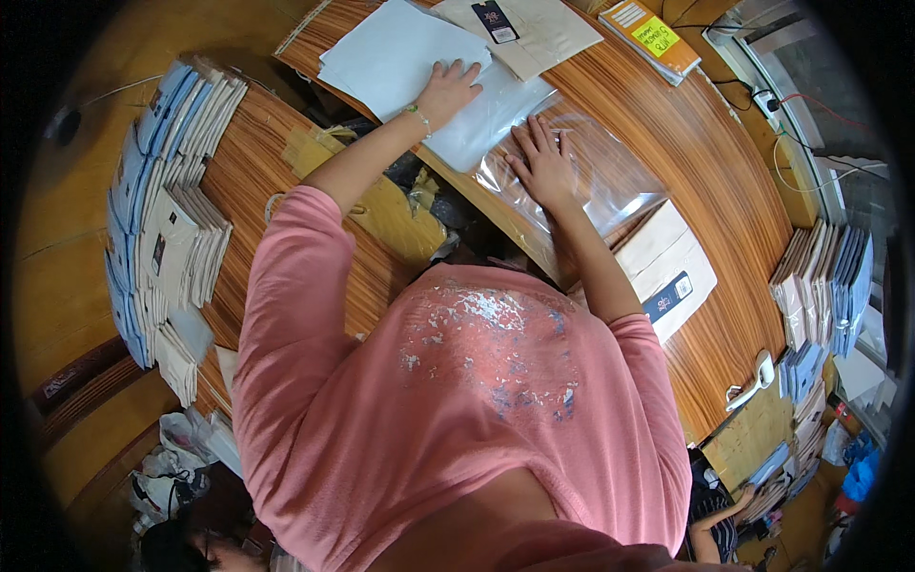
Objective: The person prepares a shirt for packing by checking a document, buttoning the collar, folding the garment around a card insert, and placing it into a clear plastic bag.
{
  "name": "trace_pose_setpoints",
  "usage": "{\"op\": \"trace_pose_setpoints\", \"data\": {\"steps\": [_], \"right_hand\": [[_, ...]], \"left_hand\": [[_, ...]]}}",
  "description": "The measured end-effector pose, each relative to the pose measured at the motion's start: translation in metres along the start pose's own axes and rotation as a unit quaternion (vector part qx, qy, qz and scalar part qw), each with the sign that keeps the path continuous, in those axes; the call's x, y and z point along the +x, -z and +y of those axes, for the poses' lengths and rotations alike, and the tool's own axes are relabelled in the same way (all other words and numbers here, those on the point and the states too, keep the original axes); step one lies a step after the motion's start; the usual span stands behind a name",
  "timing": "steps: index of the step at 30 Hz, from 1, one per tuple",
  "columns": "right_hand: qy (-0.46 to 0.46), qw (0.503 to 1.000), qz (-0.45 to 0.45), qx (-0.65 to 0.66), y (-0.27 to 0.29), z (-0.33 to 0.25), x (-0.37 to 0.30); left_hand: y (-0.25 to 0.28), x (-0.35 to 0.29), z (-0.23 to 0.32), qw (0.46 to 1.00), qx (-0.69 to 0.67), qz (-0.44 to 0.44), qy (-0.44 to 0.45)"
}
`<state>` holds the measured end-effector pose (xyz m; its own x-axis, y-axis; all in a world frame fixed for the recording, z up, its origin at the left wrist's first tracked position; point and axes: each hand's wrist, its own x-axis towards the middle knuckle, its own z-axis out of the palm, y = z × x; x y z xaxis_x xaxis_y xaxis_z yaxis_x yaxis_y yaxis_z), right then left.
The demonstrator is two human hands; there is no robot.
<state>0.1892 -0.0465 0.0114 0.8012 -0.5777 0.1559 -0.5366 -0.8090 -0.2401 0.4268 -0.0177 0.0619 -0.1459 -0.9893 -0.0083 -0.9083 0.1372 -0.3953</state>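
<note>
My left hand (446, 95) rests flat, fingers stretched out, where a stack of white sheets (391, 52) meets a pile of clear plastic sleeves (457, 150). Palm down with fingers spread, my right hand (546, 165) presses on a loose clear plastic bag (615, 172) lying on the wooden table. Beyond the hands lies a folded cream garment (548, 33) with a dark tag. Another cream folded garment (667, 262), with a dark blue tag, sits by my right forearm and is partly covered by the plastic.
Tall stacks of folded blue and cream garments (176, 210) line the left side; more stacks (824, 286) stand at the right. An orange notebook (651, 40) lies at the far edge near cables. A white handled tool (753, 381) is on the right. Another person's arm (720, 515) shows lower right.
</note>
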Motion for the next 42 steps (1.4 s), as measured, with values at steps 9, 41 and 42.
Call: {"op": "trace_pose_setpoints", "data": {"steps": [9,41,42], "right_hand": [[0.01,1.0,-0.003,0.005,0.001,-0.003,0.003],[-0.048,0.995,-0.087,-0.004,-0.084,-0.025,0.179],[-0.014,0.987,-0.104,0.12,-0.112,-0.014,0.187]], "left_hand": [[-0.029,-0.008,-0.015,0.998,0.001,0.045,-0.047],[0.012,-0.024,-0.026,0.906,-0.377,0.09,0.17],[-0.019,-0.009,-0.016,0.888,-0.381,0.156,0.205]]}}
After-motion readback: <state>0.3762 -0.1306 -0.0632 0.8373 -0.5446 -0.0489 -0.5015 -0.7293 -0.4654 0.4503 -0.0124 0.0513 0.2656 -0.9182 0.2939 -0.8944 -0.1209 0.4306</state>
